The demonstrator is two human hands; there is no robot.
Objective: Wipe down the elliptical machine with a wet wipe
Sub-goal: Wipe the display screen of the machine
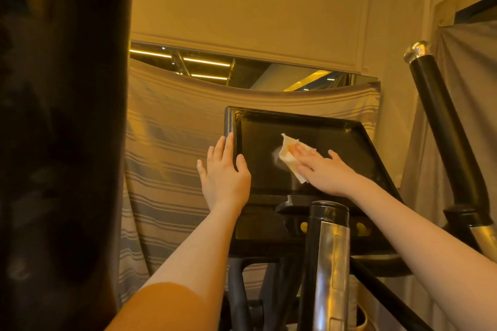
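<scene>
- On the dark console screen (309,158) of the elliptical machine (295,223) I see my right hand (322,169) lying flat, fingers straight, pressing the wet wipe (289,154) against the glass near the screen's middle.
- My left hand (224,172) steadies the console at its left edge: the fingers are straight and reach behind the frame, and the thumb rests on the front, so the grip is loose and not clamped.
- Nearest to me, a black and silver upright post (330,255) stands in front of the console's lower part and hides some of it.
- To the right, a black handlebar (441,126) with a silver cap rises beside the screen.
- Behind the machine hangs a striped cloth (166,142).
- A broad dark shape (61,129) blocks the whole left side; I cannot tell what it is.
</scene>
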